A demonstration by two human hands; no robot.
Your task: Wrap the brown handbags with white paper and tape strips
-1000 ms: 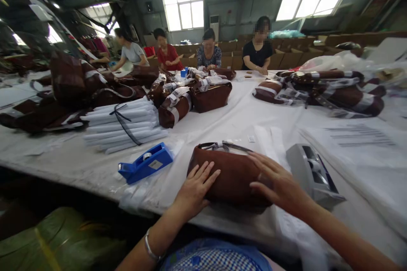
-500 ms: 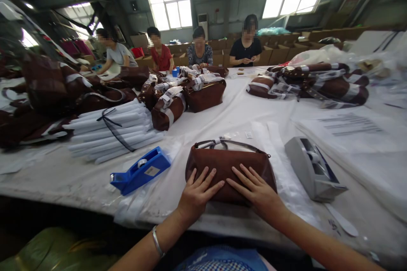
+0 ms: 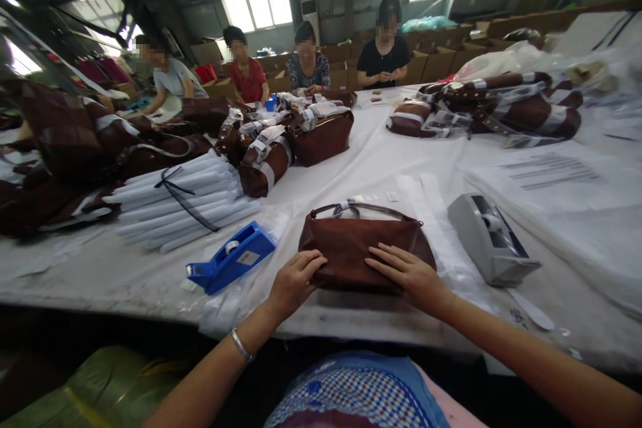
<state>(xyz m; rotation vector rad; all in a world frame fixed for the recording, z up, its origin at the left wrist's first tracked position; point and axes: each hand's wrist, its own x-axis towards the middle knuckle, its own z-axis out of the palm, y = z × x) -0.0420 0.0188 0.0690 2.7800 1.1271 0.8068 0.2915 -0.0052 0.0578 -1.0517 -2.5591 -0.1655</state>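
Note:
A brown leather handbag (image 3: 346, 241) lies in front of me on the white table covering, its strap folded along the far edge with clear wrapping on it. My left hand (image 3: 297, 275) is at its lower left corner, fingers close together and bent over the edge. My right hand (image 3: 414, 274) rests flat on the front panel, right of the middle, with the fingers stretched out. A blue tape dispenser (image 3: 233, 259) stands to the left of the bag. To the right is a grey tape dispenser (image 3: 491, 241).
White paper rolls (image 3: 175, 204) tied with a black ribbon lie at left. Several wrapped brown bags (image 3: 321, 137) are piled beyond them, with more bags (image 3: 531, 114) at far right. White sheets (image 3: 546, 194) cover the right side. Several people sit across the table (image 3: 371, 160).
My left hand has slid from the front panel to the bag's lower left corner and drawn its fingers together. My right hand stays on the panel. The camera view has shifted slightly.

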